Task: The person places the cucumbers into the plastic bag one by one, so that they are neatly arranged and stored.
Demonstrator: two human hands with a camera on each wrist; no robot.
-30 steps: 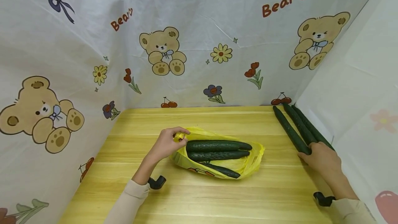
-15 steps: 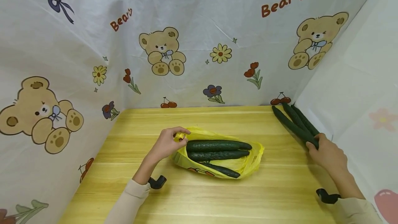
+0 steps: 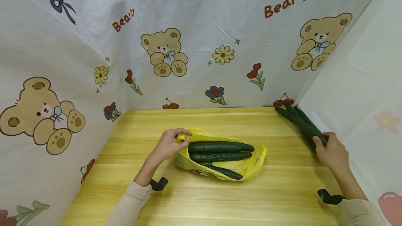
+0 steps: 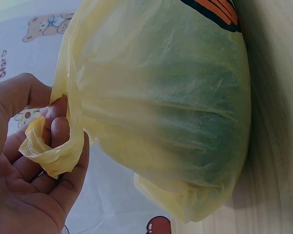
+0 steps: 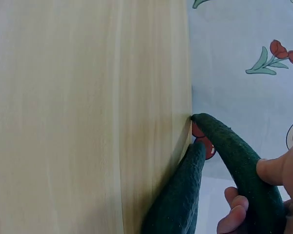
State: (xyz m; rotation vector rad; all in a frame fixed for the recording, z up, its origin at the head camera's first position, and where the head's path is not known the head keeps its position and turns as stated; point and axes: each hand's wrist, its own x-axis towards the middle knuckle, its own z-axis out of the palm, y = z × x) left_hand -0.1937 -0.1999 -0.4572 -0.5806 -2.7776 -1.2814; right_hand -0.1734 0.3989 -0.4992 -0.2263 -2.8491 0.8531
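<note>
A yellow plastic bag (image 3: pixel 257 163) lies open at the middle of the table with several cucumbers (image 3: pixel 220 147) inside. My left hand (image 3: pixel 171 144) pinches the bag's left rim; the left wrist view shows a twisted handle loop (image 4: pixel 53 156) across its fingers. Over at the right, my right hand (image 3: pixel 333 152) grips the near end of a cucumber (image 5: pixel 234 151), thumb on one side and fingers curled on the other. That cucumber slants upward toward the hand, its far tip low near the back wall. Beneath it lie more cucumbers (image 5: pixel 176 195), partly hidden.
The wooden table (image 3: pixel 220 205) meets a bear-printed sheet (image 3: pixel 194 90) at the back. A white side wall (image 3: pixel 361 97) stands close to the right hand and the cucumbers there. Black wrist mounts (image 3: pixel 159 184) sit under both wrists.
My right hand has lifted the near end of one cucumber and shifted it slightly right, over the others. The left hand and the bag have stayed in place.
</note>
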